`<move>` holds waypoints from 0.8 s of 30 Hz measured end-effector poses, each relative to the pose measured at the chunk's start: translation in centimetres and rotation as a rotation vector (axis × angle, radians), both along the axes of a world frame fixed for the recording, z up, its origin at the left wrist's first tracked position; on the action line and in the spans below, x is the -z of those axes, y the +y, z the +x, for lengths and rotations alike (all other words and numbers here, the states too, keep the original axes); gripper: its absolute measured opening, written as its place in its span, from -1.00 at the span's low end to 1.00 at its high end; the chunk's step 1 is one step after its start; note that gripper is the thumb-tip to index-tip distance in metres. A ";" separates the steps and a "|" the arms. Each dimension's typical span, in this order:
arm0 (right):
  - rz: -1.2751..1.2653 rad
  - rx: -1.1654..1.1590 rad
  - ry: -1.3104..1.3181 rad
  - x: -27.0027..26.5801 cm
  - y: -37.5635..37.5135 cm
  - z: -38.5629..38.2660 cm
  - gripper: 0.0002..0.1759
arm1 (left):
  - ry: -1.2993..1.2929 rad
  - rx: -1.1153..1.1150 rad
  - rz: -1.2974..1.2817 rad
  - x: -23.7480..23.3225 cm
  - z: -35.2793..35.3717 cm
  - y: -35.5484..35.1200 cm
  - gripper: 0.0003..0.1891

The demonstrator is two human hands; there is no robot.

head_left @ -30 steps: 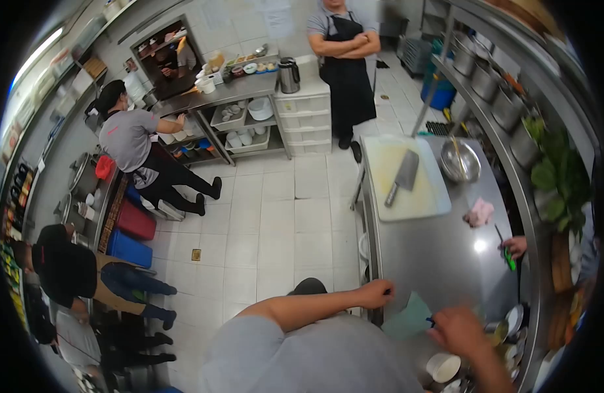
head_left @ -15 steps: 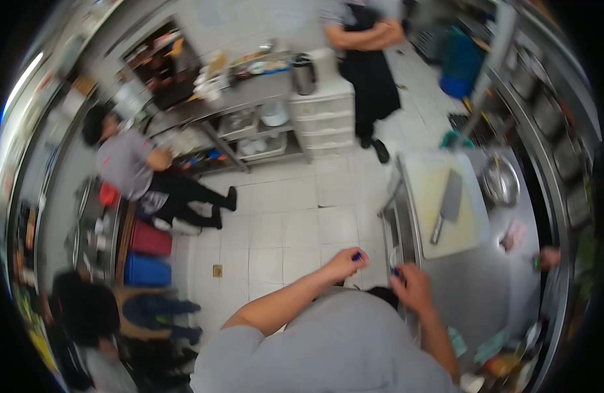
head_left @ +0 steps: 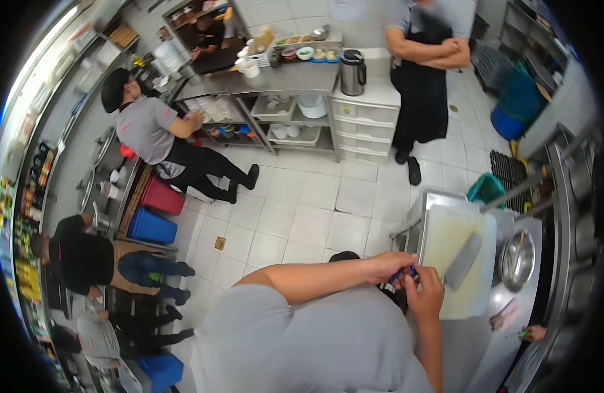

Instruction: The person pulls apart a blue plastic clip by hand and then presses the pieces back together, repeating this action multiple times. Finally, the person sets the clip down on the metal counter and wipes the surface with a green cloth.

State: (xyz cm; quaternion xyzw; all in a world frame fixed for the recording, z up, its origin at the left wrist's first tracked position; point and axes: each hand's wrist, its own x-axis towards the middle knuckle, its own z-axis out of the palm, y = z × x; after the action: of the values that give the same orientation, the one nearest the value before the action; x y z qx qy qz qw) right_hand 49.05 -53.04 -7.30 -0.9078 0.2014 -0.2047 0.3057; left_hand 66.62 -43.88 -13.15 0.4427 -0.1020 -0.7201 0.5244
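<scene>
My left hand point(head_left: 384, 264) and my right hand point(head_left: 426, 292) meet in front of my body, to the left of the cutting board. Between their closed fingers is a small dark blue object point(head_left: 412, 270), mostly covered, its kind not clear. Both hands appear to grip it. Beside my right hand, a cleaver point(head_left: 463, 261) lies on the pale cutting board point(head_left: 441, 229); its handle is hidden behind my fingers. A metal bowl point(head_left: 519, 263) with a utensil in it stands on the steel counter point(head_left: 469, 354), right of the board.
Another person's hand point(head_left: 534, 333) with something green shows at the right edge, near a pinkish item point(head_left: 506, 316). A person with crossed arms point(head_left: 428, 78) stands beyond the drawers point(head_left: 362, 124). Several people work on the left. Tiled floor point(head_left: 308, 190) lies ahead.
My hands were apart, each with something small and blue; now they are together. The view has shifted, so the board and counter sit lower. The earlier frame is blurred.
</scene>
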 end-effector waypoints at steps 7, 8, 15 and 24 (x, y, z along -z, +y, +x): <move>-0.135 -0.097 0.032 -0.5 -2.9 2.1 -0.61 | 0.431 0.128 0.003 1.8 2.1 -4.9 -0.49; -0.133 -0.107 0.078 0.2 -3.5 2.0 -0.55 | 0.408 0.130 0.011 2.2 2.7 -5.8 -0.51; 0.139 0.158 0.020 -1.3 -2.9 3.0 -0.46 | 0.091 0.160 -0.035 4.4 9.1 -6.1 -0.71; 0.119 0.044 0.137 -0.3 -1.3 8.0 -0.65 | -0.847 0.988 0.351 20.9 22.6 14.0 -0.60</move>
State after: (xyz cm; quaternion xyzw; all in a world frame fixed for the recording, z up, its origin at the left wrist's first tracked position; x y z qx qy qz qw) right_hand 57.09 -54.29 -6.97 -0.8952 0.2538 -0.1364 0.3401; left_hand 89.23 -29.87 -34.04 0.6669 -0.3710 -0.6454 -0.0319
